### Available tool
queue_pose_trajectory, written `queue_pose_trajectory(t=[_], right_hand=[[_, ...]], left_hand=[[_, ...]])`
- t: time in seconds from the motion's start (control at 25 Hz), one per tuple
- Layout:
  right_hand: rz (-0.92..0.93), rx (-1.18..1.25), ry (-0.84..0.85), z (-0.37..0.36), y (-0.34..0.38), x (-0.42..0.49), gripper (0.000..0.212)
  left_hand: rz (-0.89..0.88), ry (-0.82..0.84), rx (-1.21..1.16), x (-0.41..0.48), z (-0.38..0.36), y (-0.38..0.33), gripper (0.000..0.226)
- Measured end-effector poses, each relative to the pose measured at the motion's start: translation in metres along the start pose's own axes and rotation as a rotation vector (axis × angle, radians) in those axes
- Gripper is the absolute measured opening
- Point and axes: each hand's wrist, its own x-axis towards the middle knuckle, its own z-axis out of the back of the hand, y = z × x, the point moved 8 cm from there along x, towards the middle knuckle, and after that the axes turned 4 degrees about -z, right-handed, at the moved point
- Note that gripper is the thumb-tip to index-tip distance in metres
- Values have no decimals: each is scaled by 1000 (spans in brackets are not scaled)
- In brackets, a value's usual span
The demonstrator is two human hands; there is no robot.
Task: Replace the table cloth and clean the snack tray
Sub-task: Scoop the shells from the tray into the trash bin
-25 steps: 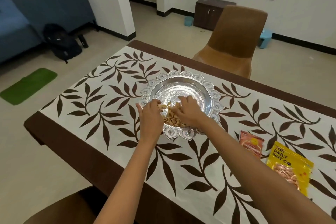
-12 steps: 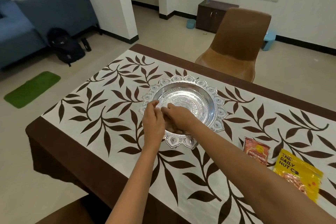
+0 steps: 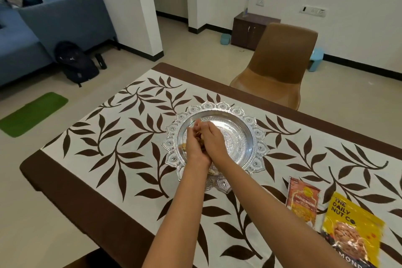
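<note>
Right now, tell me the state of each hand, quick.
Left hand: cupped, holding snack pieces against the right hand, over the silver tray.
Right hand: cupped, fingers curled round the same snack pieces.

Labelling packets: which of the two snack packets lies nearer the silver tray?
The smaller orange-red packet; it lies between the silver tray and the yellow Daily Nut Co packet, which sits further right.

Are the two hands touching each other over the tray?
Touching. The head view shows the left hand and right hand pressed side by side above the tray, with nuts cupped between them.
</note>
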Motion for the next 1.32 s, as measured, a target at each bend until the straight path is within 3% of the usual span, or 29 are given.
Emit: queue_pose_trajectory(t=[0.08, 0.16, 0.28, 0.4, 0.48, 0.52, 0.64, 0.88, 1.08, 1.32], right_hand=[[-98, 298, 82, -8, -2, -6, 24], [-88, 514, 160, -9, 10, -12, 27], [133, 258, 102, 26, 33, -8, 30], [279, -488, 56, 60, 19, 12, 45], [241, -936, 267, 51, -19, 18, 65], [241, -1034, 381, 40, -31, 16, 72], [381, -1040, 565, -1, -37, 1, 83], [799, -1175, 548, -29, -28, -9, 58], [805, -1112, 640, -37, -22, -8, 39], [725, -1433, 367, -33, -12, 0, 33]], left_hand=[[22, 32, -108, 3, -3, 5, 27], [18, 45, -194, 3, -5, 8, 40], [133, -13, -367, 10, 2, 10, 33], [138, 5, -331, 9, 4, -9, 24], [138, 41, -374, 7, 0, -24, 32], [124, 50, -388, 5, -1, -32, 37], [88, 43, -367, 3, 1, -46, 39], [46, 36, -334, 3, 13, -56, 33], [53, 38, -355, 4, 18, -51, 34], [59, 40, -347, 4, 19, -52, 40]])
